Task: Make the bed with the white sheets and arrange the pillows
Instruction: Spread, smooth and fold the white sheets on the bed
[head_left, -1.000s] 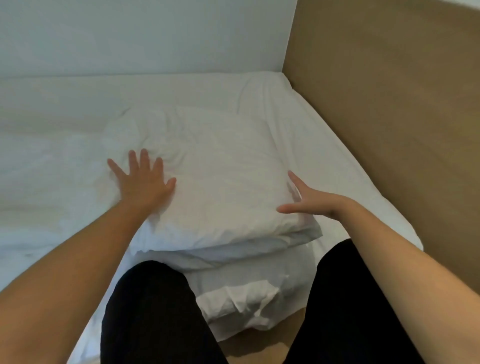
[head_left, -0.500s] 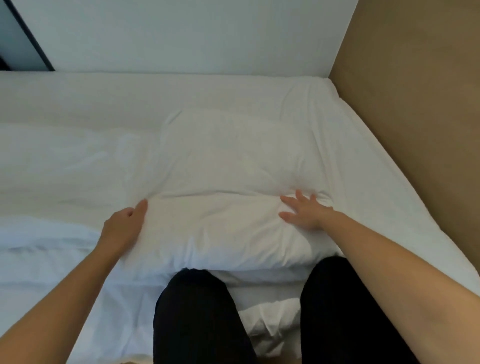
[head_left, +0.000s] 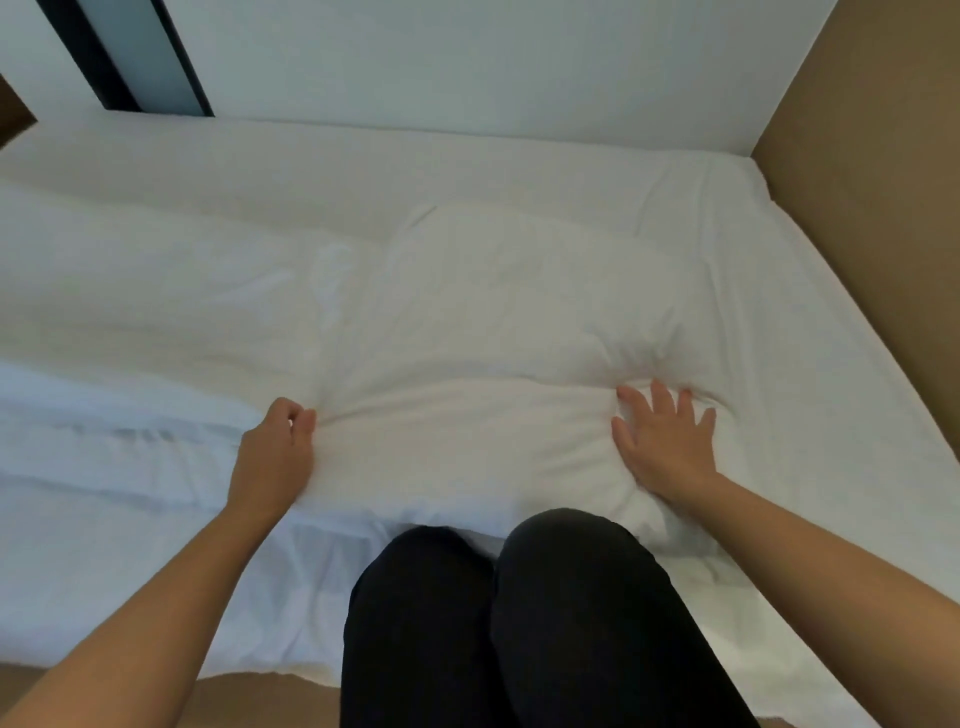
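Pressing my right hand (head_left: 667, 441) flat into the pillow (head_left: 493, 353), I have its fingers (head_left: 657, 400) spread wide on the near right part, and the cloth dents and creases around the fingertips. My left hand (head_left: 275, 452) is at the pillow's left edge, with its fingers (head_left: 304, 418) curled and pinching a fold of the case, so that wrinkles run out from the pinch across the white cloth. The pillow lies flat on the bed (head_left: 519, 166), toward its right half, between my two hands, with its near edge just beyond my legs (head_left: 493, 623) in black trousers, which are up against the bed's near side. White sheet (head_left: 789, 291) shows bare past the pillow's right side, reaching to the brown panel (head_left: 883, 182) that borders the bed there. To the left of the pillow a white cover (head_left: 104, 426) lies in soft folds, touching the pillow's left edge near my pinching fingers. A white wall (head_left: 467, 62) runs along the far side of the bed, with a dark frame (head_left: 98, 52) at its upper left. Brown floor (head_left: 260, 696) shows below the bed's near edge.
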